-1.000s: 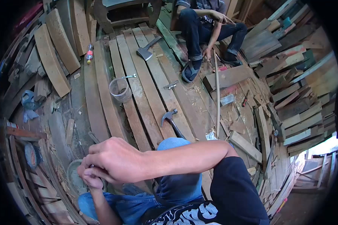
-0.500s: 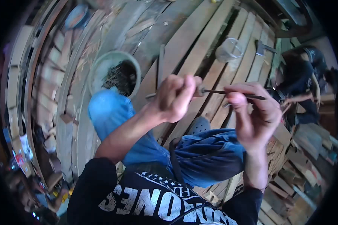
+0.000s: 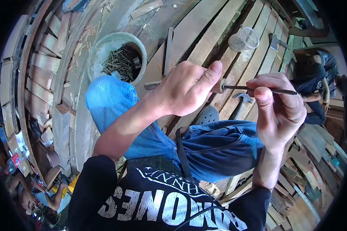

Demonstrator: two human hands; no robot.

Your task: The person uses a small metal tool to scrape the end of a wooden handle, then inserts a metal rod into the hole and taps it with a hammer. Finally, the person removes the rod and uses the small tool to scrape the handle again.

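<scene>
Rough, grey-brown wooden planks (image 3: 204,30), grained and worn, laid side by side with dark gaps between. On them, a round, pale bucket (image 3: 102,48) with a thick rim and a smeared, scuffed wall, holding a loose heap of slender brown nails (image 3: 117,63). To the right of the bucket, a slender tool (image 3: 239,88) in two materials: a rounded wooden handle (image 3: 220,86), and a thin, straight shaft of dark metal (image 3: 284,91) with a flatter tip pointing away from the bucket.

One bucket, one tool, nails too many and too tangled to count. Across the planks, right of the bucket, one clear plastic container (image 3: 238,43), round and see-through; farther right of the bucket, one axe (image 3: 274,41). Lower and to the right of the bucket, one claw hammer (image 3: 243,99) and one grey clog (image 3: 207,116) dotted with holes. Far to the right of the bucket, one seated co-worker (image 3: 324,73) in dark clothes.

Left hand (image 3: 187,88), nearer the bucket: fingers curled into a closed fist around the wooden handle, thumb raised along the top. Right hand (image 3: 281,113), farther from the bucket: thumb and forefinger nearly together, pinching the metal shaft partway along, other fingers loosely bent behind.
</scene>
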